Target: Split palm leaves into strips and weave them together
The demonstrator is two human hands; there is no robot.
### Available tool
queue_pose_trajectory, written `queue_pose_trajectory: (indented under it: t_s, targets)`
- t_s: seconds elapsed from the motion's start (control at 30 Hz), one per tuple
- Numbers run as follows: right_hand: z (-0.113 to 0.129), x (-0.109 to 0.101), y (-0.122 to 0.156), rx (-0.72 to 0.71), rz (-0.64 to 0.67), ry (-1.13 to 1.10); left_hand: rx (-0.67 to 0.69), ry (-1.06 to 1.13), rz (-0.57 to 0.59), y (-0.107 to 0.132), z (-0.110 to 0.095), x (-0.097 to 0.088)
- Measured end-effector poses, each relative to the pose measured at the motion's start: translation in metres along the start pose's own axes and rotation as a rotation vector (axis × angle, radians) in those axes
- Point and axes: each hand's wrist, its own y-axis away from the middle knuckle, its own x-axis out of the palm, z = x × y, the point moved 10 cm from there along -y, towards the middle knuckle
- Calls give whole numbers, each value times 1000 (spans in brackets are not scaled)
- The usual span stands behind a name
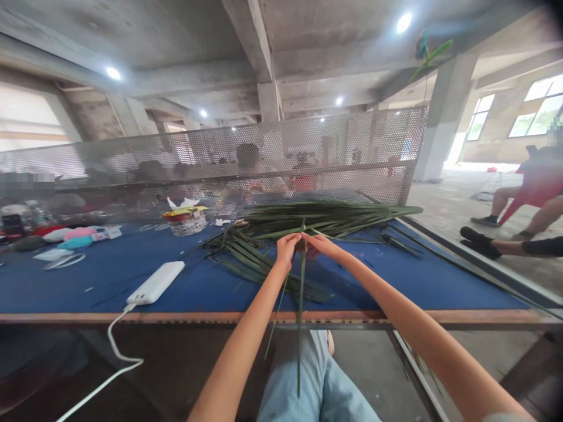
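My left fingers (287, 245) pinch narrow on palm-leaf strips (301, 299) hanging below them; my right fingers (317, 245) curl alongside, their hold hard to tell. Just beyond my fingertips, a heap of palm fronds (329, 215) lies loose and unworked on the blue table (417, 287).

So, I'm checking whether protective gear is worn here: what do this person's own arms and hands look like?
The left arm and right arm are bare, and the left hand and right hand have no gloves, watches or bracelets. Light blue jeans show below.
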Motion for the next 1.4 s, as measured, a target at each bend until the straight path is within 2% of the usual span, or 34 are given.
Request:
queue_pose_trajectory:
  t_s: [0.07,0.3,0.5,0.7,0.87,1.03,1.2,1.4]
  targets:
    - [-2,-16,-6,-34,-127,19,62,-45,43,3,-5,7]
    - [3,-33,-8,-194,-268,16,67,-112,7,3,-11,3]
    - [3,-32,-7,-239,-245,41,8,-83,75,6,-7,11]
    - [-3,-28,-9,-234,-288,76,-10,-39,40,5,-2,7]
    - [5,-25,-3,-279,-301,193,-32,-11,33,3,3,4]
    - [12,-22,2,-308,-273,219,-104,118,100,3,12,9]
    - [12,-15,1,-301,-215,283,-133,198,35,0,17,1]
    - [17,-11,2,-292,-167,215,-126,192,16,0,15,2]
